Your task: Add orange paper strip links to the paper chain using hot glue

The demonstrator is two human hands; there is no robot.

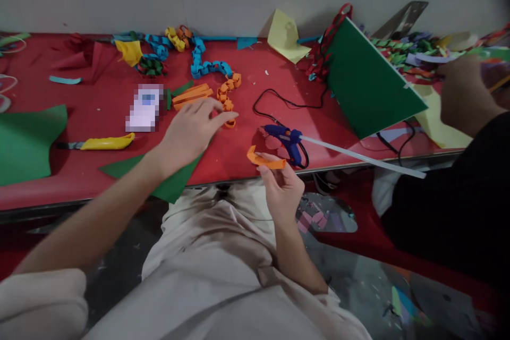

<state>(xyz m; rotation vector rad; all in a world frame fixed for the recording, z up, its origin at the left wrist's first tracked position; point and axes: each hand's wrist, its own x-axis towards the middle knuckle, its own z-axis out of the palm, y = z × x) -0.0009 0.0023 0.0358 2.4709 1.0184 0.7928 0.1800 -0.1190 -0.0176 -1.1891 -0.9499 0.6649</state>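
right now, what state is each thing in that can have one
Right hand, pinching orange strip
Orange strip, bent
Left hand, holding nothing visible
Glue gun, on its side, stick protruding
Cutter, blade out
Orange chain, linked
Blue chain, linked
Green board, tilted
Phone, blurred, can't tell

Shows plain red across the worktop [32,79]. Turns orange on the folded strip [269,162] by the near edge and on the strip stack [192,95]; runs from orange to bright blue along the paper chain [197,59] towards the far edge. Goes dark blue on the glue gun [292,141], milky white on its stick [358,154], yellow on the cutter handle [107,143], green with a white rim on the board [368,85].
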